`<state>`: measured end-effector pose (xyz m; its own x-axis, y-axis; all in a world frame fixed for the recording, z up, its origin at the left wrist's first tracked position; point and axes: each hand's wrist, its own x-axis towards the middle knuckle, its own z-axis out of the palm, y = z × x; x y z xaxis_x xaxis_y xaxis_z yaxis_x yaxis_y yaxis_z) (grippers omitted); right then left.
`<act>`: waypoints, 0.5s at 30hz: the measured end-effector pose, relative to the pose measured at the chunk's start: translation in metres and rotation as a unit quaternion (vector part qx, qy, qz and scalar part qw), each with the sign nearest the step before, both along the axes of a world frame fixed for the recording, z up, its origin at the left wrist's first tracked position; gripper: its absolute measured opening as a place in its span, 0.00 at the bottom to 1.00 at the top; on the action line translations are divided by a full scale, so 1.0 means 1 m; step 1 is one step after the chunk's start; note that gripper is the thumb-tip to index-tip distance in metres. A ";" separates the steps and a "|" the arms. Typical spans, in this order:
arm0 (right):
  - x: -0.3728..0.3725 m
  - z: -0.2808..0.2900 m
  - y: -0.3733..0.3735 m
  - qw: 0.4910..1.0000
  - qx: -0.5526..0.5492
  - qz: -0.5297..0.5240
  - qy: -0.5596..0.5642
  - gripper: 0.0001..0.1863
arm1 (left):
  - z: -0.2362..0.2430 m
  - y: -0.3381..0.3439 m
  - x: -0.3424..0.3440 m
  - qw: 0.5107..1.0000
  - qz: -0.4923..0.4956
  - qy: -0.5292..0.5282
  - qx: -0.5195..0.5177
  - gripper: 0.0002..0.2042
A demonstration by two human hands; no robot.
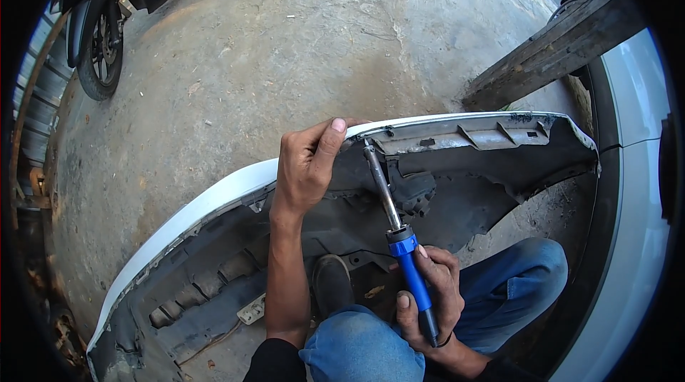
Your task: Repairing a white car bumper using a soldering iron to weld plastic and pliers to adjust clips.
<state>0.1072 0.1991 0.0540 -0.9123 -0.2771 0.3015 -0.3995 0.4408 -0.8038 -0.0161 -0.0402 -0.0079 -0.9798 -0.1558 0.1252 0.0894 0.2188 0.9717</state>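
A white car bumper (191, 212) stands on the ground around me, its dark inner side facing me. My left hand (303, 164) grips the bumper's upper edge, the thumb lying on the rim and the fingers curled over it. In my right hand (444, 289) is a soldering iron (412, 273) with a blue handle and a long metal barrel. Its tip points away from me and meets the bumper's inner edge, just right of my left thumb. Dark marks show on the rim there; whether the tip presses into the plastic is too small to tell.
A power strip (251, 310) with a cable lies inside the bumper's curve, near my shoe (332, 285). A light-coloured car (638, 182) stands close on the right, by a slanting wooden post (549, 46). A black motorcycle (100, 46) is parked far left, near corrugated sheeting (44, 89).
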 end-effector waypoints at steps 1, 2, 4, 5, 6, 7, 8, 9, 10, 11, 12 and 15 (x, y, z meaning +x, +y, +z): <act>0.001 0.000 0.000 1.000 -0.002 -0.003 -0.007 0.28 | 0.000 0.000 0.000 1.000 -0.001 0.001 0.002 0.25; 0.002 -0.001 0.000 1.000 -0.004 -0.006 -0.014 0.28 | -0.001 0.000 0.000 1.000 -0.001 0.001 0.002 0.25; 0.003 -0.001 0.000 1.000 -0.007 -0.007 -0.019 0.28 | -0.001 -0.001 0.001 1.000 -0.002 -0.010 0.004 0.25; 0.003 -0.001 0.000 1.000 -0.009 -0.008 -0.024 0.28 | -0.002 -0.001 0.001 1.000 -0.002 -0.010 0.003 0.25; 0.003 0.000 0.001 1.000 -0.008 -0.008 -0.023 0.28 | -0.003 0.000 0.001 1.000 -0.001 -0.005 0.005 0.25; 0.002 0.000 0.001 1.000 -0.006 -0.006 -0.021 0.28 | -0.003 0.000 0.000 1.000 0.000 0.001 0.007 0.25; 0.002 0.001 0.001 1.000 -0.003 -0.005 -0.019 0.28 | -0.003 0.000 0.000 1.000 0.000 0.001 0.008 0.25; 0.002 0.001 0.001 1.000 -0.004 -0.005 -0.019 0.28 | -0.001 0.000 0.001 1.000 -0.001 -0.002 0.006 0.25; 0.002 0.000 0.001 1.000 -0.005 -0.006 -0.020 0.28 | -0.001 0.000 0.001 1.000 -0.002 -0.005 0.004 0.25; 0.003 0.000 0.001 1.000 -0.007 -0.007 -0.021 0.28 | -0.001 0.000 0.000 1.000 -0.003 -0.005 0.004 0.25; 0.003 0.000 0.001 1.000 -0.007 -0.007 -0.022 0.28 | -0.002 0.000 0.000 1.000 -0.002 0.000 0.004 0.25; 0.003 0.000 0.000 1.000 -0.007 -0.010 -0.020 0.28 | -0.002 0.001 0.000 1.000 0.001 0.005 0.002 0.25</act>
<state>0.1103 0.1993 0.0539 -0.9291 -0.2545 0.2682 -0.3578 0.4365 -0.8255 -0.0159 -0.0397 -0.0101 -0.9781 -0.1593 0.1342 0.0983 0.2149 0.9717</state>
